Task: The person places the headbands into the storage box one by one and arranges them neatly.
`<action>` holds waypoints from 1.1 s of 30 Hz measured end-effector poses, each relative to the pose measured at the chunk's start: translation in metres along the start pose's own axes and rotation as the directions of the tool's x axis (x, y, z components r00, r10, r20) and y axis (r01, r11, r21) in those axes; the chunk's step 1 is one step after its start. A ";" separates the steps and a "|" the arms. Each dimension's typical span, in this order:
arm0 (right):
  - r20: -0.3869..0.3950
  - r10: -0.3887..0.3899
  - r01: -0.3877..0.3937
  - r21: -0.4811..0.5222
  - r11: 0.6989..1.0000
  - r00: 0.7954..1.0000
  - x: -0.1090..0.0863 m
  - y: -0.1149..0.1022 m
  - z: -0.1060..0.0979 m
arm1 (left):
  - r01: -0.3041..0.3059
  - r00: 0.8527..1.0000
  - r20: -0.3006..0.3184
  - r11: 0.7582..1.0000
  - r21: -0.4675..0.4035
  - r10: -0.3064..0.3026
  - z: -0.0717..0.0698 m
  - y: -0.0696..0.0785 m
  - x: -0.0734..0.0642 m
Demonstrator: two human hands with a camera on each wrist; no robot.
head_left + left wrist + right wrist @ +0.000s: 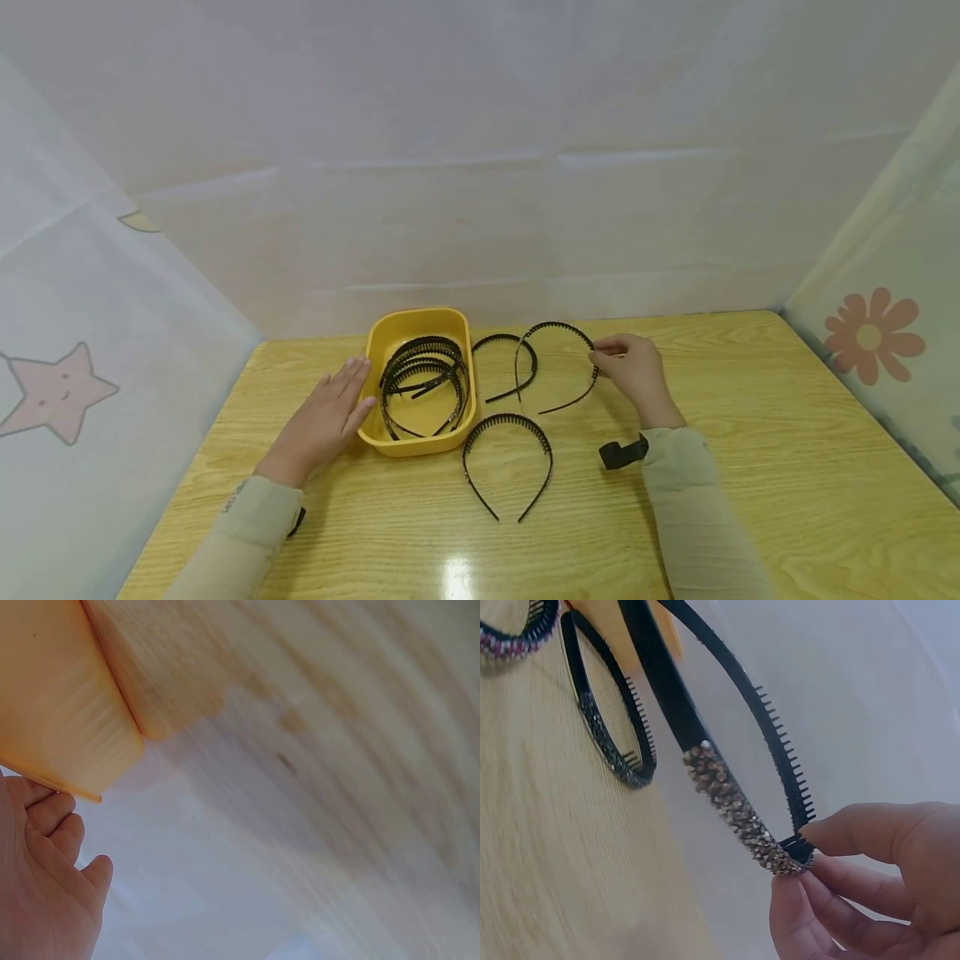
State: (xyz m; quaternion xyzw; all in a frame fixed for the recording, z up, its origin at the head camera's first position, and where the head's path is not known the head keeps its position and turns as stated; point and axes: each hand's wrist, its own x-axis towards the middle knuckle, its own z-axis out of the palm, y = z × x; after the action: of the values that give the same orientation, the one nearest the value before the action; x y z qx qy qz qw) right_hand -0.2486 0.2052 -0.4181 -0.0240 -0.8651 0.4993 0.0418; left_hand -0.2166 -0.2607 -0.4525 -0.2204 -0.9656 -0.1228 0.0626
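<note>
My right hand (637, 375) pinches a black toothed headband (558, 324) between thumb and fingers, holding it upright to the right of the yellow tub (416, 448). In the right wrist view, brownish sparkling stones (735, 814) cover the outer side of its band near my fingertips. My left hand (322, 425) rests with extended fingers against the tub's left rim. Several black headbands (431, 343) lie overlapping inside the tub. Two more are on the table: one headband (501, 337) just right of the tub, partly overlapped by the held one, and another headband (507, 417) nearer me, its ends pointing toward me.
The wooden table (390, 533) meets a pale sheet (480, 208) at the back. Printed sheets flank both sides, one with a pink star (63, 390), the other with a red flower (847, 337). A black wrist strap (624, 454) sits at my right cuff.
</note>
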 end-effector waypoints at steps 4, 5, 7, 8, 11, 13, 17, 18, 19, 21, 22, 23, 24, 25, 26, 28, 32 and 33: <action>-0.010 0.013 -0.012 0.082 0.997 1.000 -0.002 -0.005 0.006 | 0.007 1.000 0.012 1.000 -0.003 -0.007 -0.002 0.001 0.000; -0.010 0.014 -0.013 0.102 0.995 1.000 -0.003 -0.006 0.007 | 0.009 1.000 0.018 1.000 -0.002 -0.009 -0.002 0.001 0.000; -0.012 0.010 -0.008 0.136 0.991 1.000 -0.004 -0.009 0.011 | 0.010 1.000 0.021 1.000 -0.001 -0.010 -0.002 0.001 0.001; -0.013 0.011 -0.009 0.151 0.989 1.000 -0.004 -0.011 0.013 | 0.012 1.000 0.022 1.000 -0.001 -0.012 -0.002 0.001 0.001; -0.014 0.018 -0.015 0.199 0.980 1.000 -0.005 -0.016 0.021 | 0.010 1.000 0.019 1.000 -0.002 -0.010 -0.002 0.001 0.000; -0.014 0.023 -0.019 0.226 0.974 1.000 -0.006 -0.019 0.026 | 0.008 1.000 0.012 1.000 -0.003 -0.008 -0.001 0.000 0.000; -0.011 0.021 -0.018 0.268 0.963 1.000 -0.007 -0.024 0.038 | 0.004 1.000 0.006 1.000 -0.004 -0.004 0.000 0.000 0.000; -0.011 0.019 -0.015 0.275 0.961 1.000 -0.007 -0.025 0.042 | 0.004 1.000 0.005 1.000 -0.005 -0.004 0.000 0.000 0.000; -0.011 0.016 -0.012 0.286 0.958 1.000 -0.008 -0.027 0.045 | 0.003 1.000 0.002 1.000 -0.007 -0.003 0.000 0.000 0.000; -0.012 0.008 -0.004 0.302 0.953 1.000 -0.008 -0.031 0.052 | 0.003 1.000 0.005 1.000 -0.009 -0.003 0.000 0.001 0.000; -0.011 0.004 -0.001 0.311 0.951 1.000 -0.007 -0.033 0.056 | 0.004 1.000 0.006 1.000 -0.008 -0.004 0.000 0.001 0.000; -0.010 0.001 0.002 0.320 0.948 1.000 -0.007 -0.036 0.060 | 0.006 1.000 0.009 1.000 -0.009 -0.006 0.000 0.001 0.000; -0.009 -0.004 0.006 0.326 0.945 1.000 -0.007 -0.038 0.063 | 0.007 1.000 0.010 1.000 -0.008 -0.007 -0.001 0.001 0.000; -0.008 -0.007 0.010 0.331 0.943 1.000 -0.006 -0.040 0.067 | 0.007 1.000 0.012 1.000 -0.007 -0.007 -0.001 0.001 0.000; -0.008 -0.014 0.016 0.334 0.943 1.000 -0.006 -0.043 0.070 | 0.009 1.000 0.017 1.000 -0.006 -0.009 -0.001 0.001 0.000; -0.009 -0.026 0.027 0.337 0.941 1.000 -0.005 -0.047 0.076 | 0.010 1.000 0.021 1.000 -0.002 -0.010 -0.002 0.001 0.000; -0.019 -0.060 0.063 0.347 0.936 0.998 -0.004 -0.056 0.088 | 0.010 1.000 0.026 1.000 0.001 -0.010 -0.003 0.002 0.001; -0.022 -0.068 0.071 0.348 0.935 0.997 -0.003 -0.058 0.092 | 0.009 1.000 0.025 1.000 0.001 -0.009 -0.003 0.002 0.001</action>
State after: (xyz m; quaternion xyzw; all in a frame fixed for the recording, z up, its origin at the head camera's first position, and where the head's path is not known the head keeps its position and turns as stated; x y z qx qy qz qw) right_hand -0.2539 0.0970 -0.4136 0.0120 -0.7632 0.6425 0.0671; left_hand -0.2162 -0.2596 -0.4495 -0.2174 -0.9674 -0.1197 0.0503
